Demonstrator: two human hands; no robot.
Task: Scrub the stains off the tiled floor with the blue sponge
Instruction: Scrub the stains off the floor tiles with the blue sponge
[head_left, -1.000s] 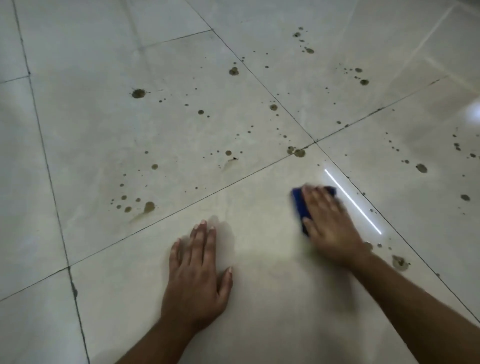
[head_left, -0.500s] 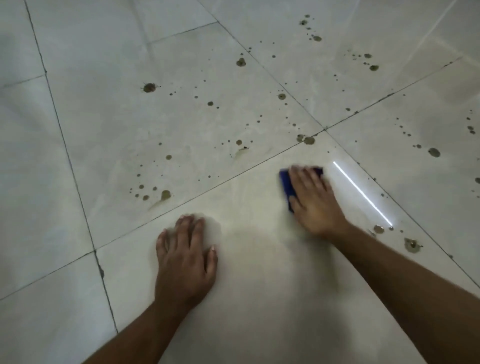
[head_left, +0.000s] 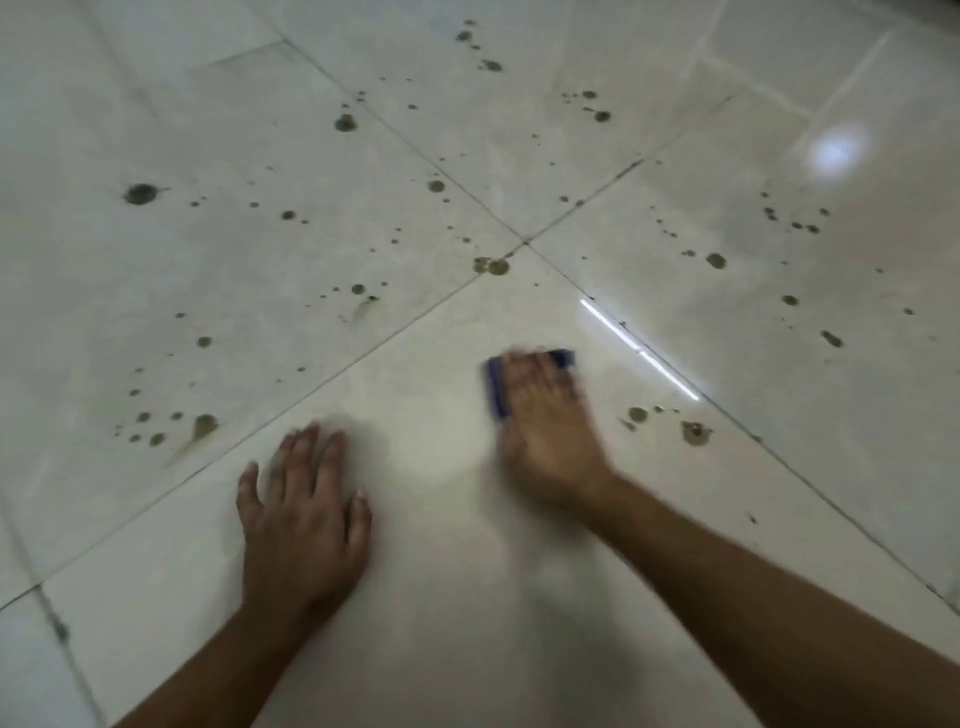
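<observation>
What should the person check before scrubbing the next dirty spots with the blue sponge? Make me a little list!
1. Blue sponge under the right hand: ok, the hand lies on top of it.
2. Sponge flat on the tiled floor: cannot tell, the picture is blurred there.
3. Left hand bracing on the floor: ok, fingers spread flat.
4. Stains within reach: ok, brown spots lie just right of the sponge hand on the same tile.
5. Tile around the hands clean: ok, no spots show between them.
6. Whole floor done: not ok, many stains remain on the farther tiles.
</observation>
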